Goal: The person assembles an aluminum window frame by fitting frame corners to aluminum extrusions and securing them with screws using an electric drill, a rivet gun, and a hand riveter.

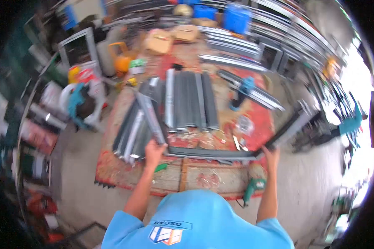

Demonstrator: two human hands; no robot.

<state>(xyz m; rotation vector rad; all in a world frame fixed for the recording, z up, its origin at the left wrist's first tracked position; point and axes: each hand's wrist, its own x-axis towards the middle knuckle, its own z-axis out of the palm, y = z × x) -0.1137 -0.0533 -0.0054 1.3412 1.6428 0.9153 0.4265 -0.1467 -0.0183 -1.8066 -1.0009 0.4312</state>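
A three-sided frame of grey metal profiles (212,154) lies across the near part of a worn red table (108,166). At its left corner my left hand (155,150) is closed round the profile. My right hand (271,155) grips the right corner, where another profile slants up and out past the table's right edge. Beyond the frame lie several grey profiles (189,99) side by side, with a slanted stack (131,133) to their left. A green drill (253,186) rests by the near edge, close to my right forearm. A green-handled tool (161,167) is beside my left wrist.
A blue-green power tool (246,86) stands among profiles at the table's right. Farther back are more profiles (232,62), cardboard-coloured pieces (158,41) and blue containers (237,18). A teal and white machine (81,103) is on the left. A person in teal (351,123) is at far right.
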